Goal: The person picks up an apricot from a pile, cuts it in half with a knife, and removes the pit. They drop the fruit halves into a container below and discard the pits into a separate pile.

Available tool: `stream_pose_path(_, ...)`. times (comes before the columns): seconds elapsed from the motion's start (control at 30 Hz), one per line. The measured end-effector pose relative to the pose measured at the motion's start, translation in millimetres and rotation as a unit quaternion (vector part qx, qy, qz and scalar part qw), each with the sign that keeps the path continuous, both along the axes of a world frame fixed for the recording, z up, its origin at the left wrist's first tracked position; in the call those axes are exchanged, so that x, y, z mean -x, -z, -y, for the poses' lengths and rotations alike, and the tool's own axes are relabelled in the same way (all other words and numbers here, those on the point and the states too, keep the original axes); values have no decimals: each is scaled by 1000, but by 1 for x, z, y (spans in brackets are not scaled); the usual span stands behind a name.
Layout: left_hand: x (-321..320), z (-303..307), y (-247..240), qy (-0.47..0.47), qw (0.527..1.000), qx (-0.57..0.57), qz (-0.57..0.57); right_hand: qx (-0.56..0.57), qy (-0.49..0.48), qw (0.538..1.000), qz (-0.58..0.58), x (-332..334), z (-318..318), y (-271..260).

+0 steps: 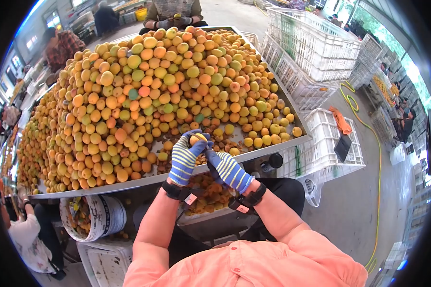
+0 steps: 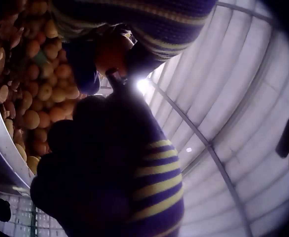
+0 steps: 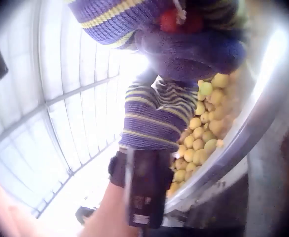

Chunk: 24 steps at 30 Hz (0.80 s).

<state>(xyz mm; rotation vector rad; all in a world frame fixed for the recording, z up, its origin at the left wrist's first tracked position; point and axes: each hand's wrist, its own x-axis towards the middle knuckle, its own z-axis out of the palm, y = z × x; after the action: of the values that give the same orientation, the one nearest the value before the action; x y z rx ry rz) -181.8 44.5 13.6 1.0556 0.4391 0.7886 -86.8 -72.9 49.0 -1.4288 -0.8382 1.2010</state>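
Note:
In the head view my left hand point(image 1: 186, 155), in a blue-and-yellow striped glove, holds an apricot point(image 1: 198, 138) over the table's near edge. The apricot appears dark between the left fingers in the left wrist view. My right hand point(image 1: 229, 168), gloved alike, is curled right beside the fruit. A short dark rod-like tool point(image 2: 114, 75) sticks out of the right fist towards the apricot; its kind I cannot tell. Between gloved fingers in the right wrist view a red piece point(image 3: 170, 20) shows. A big heap of apricots point(image 1: 143, 95) lies just beyond both hands.
A metal-rimmed table point(image 1: 254, 154) bears the heap. Beneath it are a box of split fruit point(image 1: 208, 193) and a white bucket point(image 1: 98, 217). White crates point(image 1: 316, 43) stand at right; a yellow hose point(image 1: 379, 191) crosses the floor. Another person point(image 1: 175, 12) sits opposite.

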Motion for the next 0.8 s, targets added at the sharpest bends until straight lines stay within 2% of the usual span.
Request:
stream_pose_path(0.07,-1,5,-1,10,1000,11,11,124,-1,971,-203,-2,8,-13)
stream_pose_path(0.1,-2,3,7,27,999,6,18,121,-12,966,-229,-2,12,-12)
stream_pose_path(0.2,-2,3,10,55,996,21,61,84,35,987,-134,8,14,-9)
stream_pose_path(0.23,-4,3,12,58,995,24,73,-79,78,991,69,9,9,25)
stream_pose_path(0.27,-5,4,9,43,996,3,73,-104,117,962,222,9,8,32)
stream_pose_path(0.3,-7,6,7,28,997,-18,73,-126,153,908,370,8,8,37)
stream_pose_path(0.33,-8,8,4,11,997,-38,72,-144,184,830,507,7,9,41)
stream_pose_path(0.37,-7,9,-2,11,996,-44,72,-56,139,856,494,11,14,15)
stream_pose_path(0.47,-1,13,-13,-8,996,-80,37,-8,129,824,551,13,13,9)
stream_pose_path(0.57,3,7,-5,-33,982,-186,-24,19,106,819,564,14,9,3)
stream_pose_path(0.67,5,1,3,-9,997,-72,1,-105,112,837,524,7,3,22)
stream_pose_path(0.7,5,3,2,-13,999,-27,22,-55,87,918,383,6,4,20)
stream_pose_path(0.73,5,2,4,-4,999,2,51,-3,61,971,231,5,5,16)
stream_pose_path(0.77,4,2,5,5,996,33,79,49,32,996,71,4,7,10)
stream_pose_path(0.8,4,2,7,15,992,63,108,100,2,991,-90,4,8,6)
